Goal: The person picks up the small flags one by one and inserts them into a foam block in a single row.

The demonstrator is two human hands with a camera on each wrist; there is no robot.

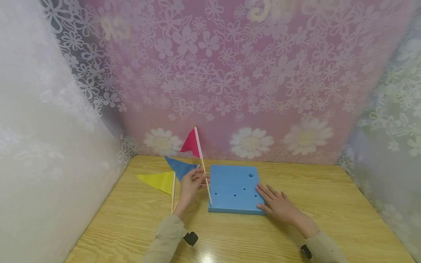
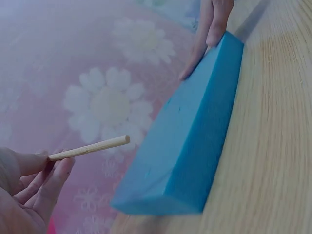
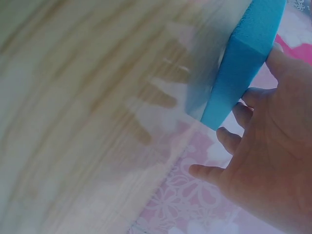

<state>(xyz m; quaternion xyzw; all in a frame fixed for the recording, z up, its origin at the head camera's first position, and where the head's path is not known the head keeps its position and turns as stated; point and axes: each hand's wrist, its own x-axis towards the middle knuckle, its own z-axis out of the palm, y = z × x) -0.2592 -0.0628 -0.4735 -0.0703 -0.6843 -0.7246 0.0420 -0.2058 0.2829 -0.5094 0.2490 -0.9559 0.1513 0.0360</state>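
Between thumb and fingers my left hand (image 1: pixel 193 182) pinches the wooden stick of a pink-red triangular flag (image 1: pixel 192 143). The flag stands fairly upright, tilted a little left at its top. In the left wrist view the bare stick end (image 2: pixel 117 142) is in the air, apart from the blue foam block (image 1: pixel 230 179). The block lies flat on the table and has several small holes and one larger hole near its far right corner. My right hand (image 1: pixel 279 204) rests with extended fingers on the block's right edge; in the right wrist view those fingers (image 3: pixel 253 97) touch its side.
Left of the block a yellow flag (image 1: pixel 159 182) and a blue flag (image 1: pixel 180 168) lie on the wooden table (image 1: pixel 296 175). My left hand partly covers the blue one. A flower-patterned cloth (image 1: pixel 210 91) hangs behind the table, with pale cloths at both sides.
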